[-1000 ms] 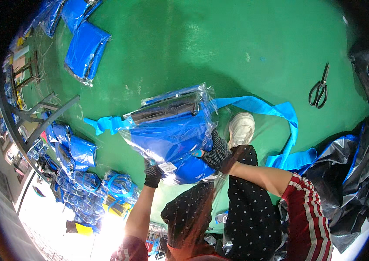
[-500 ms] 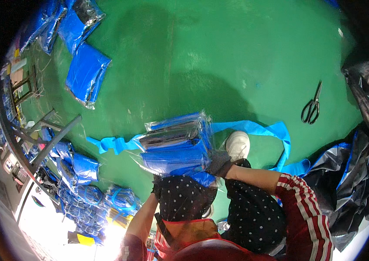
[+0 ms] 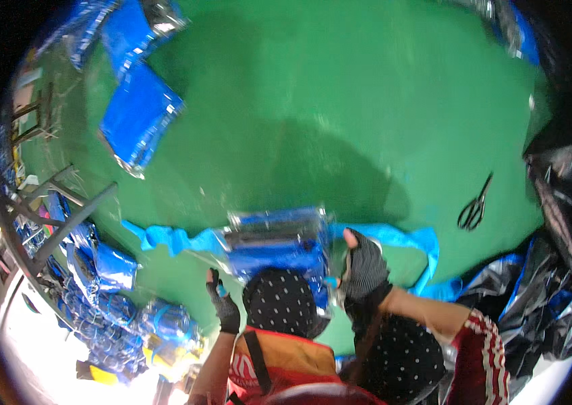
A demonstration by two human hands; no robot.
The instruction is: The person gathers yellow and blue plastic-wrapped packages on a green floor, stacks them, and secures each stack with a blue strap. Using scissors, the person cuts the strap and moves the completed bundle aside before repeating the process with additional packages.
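Clear-wrapped blue packet (image 3: 279, 246) now sits lower and nearer the person's body than 1 s ago, lifted between both gloved hands above the green floor (image 3: 313, 108). Right hand (image 3: 365, 270): grip closed on the packet's right edge, thumb up. Left hand (image 3: 222, 304): at the packet's lower-left corner, grip partly curled, contact unclear. Blue strap (image 3: 164, 236) trails out left of the packet; scissors (image 3: 475, 202) lie well right of it, untouched. Packet looks to be getting pulled in.
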